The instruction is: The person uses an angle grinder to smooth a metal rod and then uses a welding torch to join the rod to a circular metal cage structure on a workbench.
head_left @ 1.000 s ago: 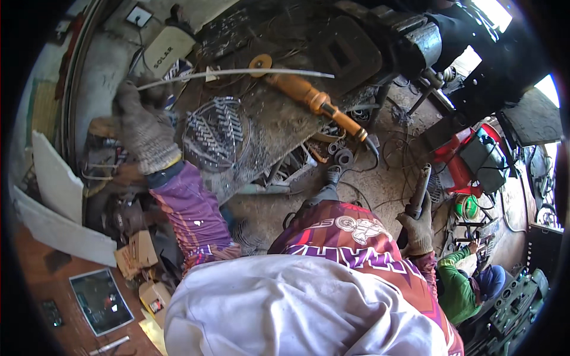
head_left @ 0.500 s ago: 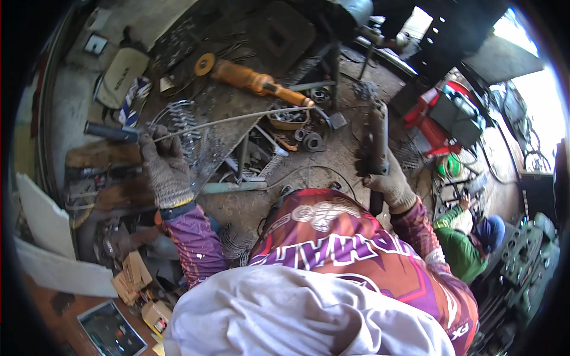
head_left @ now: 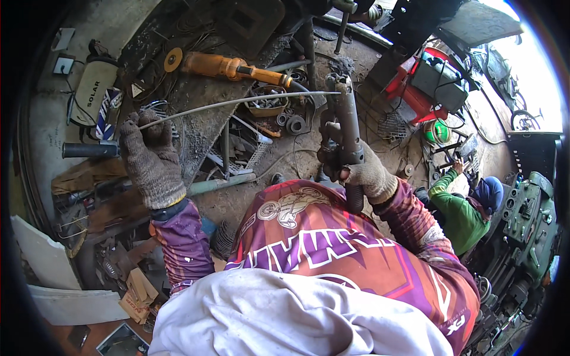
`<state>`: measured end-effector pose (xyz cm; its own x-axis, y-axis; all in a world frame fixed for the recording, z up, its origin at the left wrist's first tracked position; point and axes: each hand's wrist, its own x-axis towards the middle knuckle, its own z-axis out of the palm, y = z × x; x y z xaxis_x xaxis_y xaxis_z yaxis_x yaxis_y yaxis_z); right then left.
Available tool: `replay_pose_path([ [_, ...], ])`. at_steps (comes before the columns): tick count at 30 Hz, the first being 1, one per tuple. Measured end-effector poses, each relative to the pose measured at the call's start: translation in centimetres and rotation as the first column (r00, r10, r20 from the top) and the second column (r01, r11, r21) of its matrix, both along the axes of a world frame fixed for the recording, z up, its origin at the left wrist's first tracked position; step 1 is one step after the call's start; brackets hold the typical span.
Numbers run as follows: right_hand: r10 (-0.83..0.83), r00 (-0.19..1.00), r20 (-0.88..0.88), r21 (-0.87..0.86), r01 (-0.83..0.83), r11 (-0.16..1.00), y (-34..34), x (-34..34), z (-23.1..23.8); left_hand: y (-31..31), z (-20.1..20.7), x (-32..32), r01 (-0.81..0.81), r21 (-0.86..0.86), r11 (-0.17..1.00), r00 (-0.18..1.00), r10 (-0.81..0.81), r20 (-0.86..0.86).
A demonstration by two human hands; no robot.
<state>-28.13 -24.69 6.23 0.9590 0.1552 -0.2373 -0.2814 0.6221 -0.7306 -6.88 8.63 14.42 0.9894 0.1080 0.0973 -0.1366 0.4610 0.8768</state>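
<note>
rod (head_left: 237, 101) is pinched by the fingers of our left hand (head_left: 152, 168), its tip overlapping the pipe (head_left: 347, 121) in view. we grip that pipe with our right hand (head_left: 376, 175), fingers curled around it.

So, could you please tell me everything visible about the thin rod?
The thin rod looks metallic, dull grey, long and slightly bowed. The gloved left hand holds one end; it extends rightward, and in view its far tip overlaps the dark tube in the right hand. Whether they touch is unclear.
</note>
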Motion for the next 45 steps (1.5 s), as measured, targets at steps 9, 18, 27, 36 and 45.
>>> replay_pose_path([
  [9,0.005,1.0,-0.017,0.012,-0.005,1.0,2.2,0.1,0.7,2.8,0.1,-0.2,-0.106,0.053,0.993,0.994,0.106,0.001],
  [18,0.0,1.0,-0.03,-0.015,-0.001,1.0,2.9,0.2,0.3,3.9,-0.2,-0.8,-0.12,0.074,0.99,0.993,0.118,0.033],
  [27,0.009,1.0,-0.018,-0.037,-0.009,0.999,2.6,0.2,0.2,2.8,1.0,-2.4,-0.164,0.124,0.979,0.984,0.155,0.083],
  [36,0.034,0.999,-0.022,-0.105,-0.036,0.994,2.2,0.3,0.4,1.5,1.8,-3.3,-0.246,0.165,0.955,0.966,0.228,0.12],
  [45,0.003,0.997,-0.073,-0.168,-0.015,0.986,2.2,0.6,0.8,2.1,-0.1,-1.8,-0.137,0.121,0.983,0.991,0.136,0.015],
])
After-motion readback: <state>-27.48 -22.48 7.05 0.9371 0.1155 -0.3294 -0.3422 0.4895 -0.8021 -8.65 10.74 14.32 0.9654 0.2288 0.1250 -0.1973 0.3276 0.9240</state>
